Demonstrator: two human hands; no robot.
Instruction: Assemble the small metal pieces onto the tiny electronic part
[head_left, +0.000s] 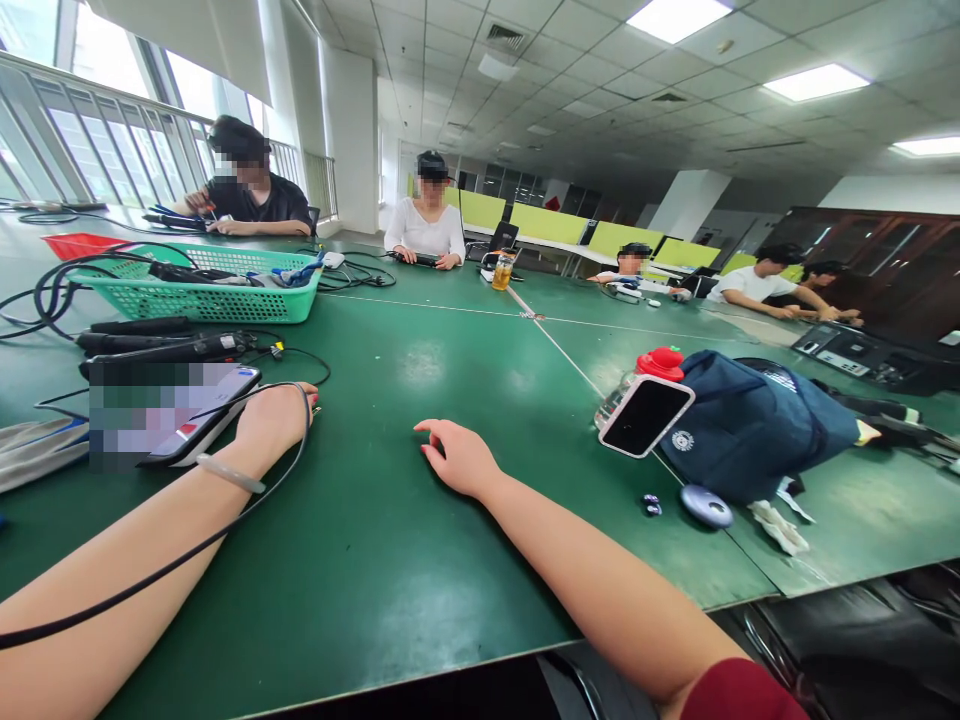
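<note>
My left hand (276, 415) rests on the green table (390, 560) at the left, beside a phone (225, 400) whose screen is lit and partly blurred. A bangle (231, 474) circles that wrist, and a black cable (289, 470) runs across the hand and along the forearm. Its fingers curl away from view; a tiny shiny bit shows at their tips, too small to name. Toward the middle, my right hand (459, 458) lies on the tabletop with forefinger and thumb apart, holding nothing.
Behind my left hand are black tools (169, 345) and a green basket (210, 290) of cables. On the right stand a propped phone (646, 415), a red-capped bottle (660, 363), a navy bag (757, 420) and a round case (706, 507). Several people sit around the table.
</note>
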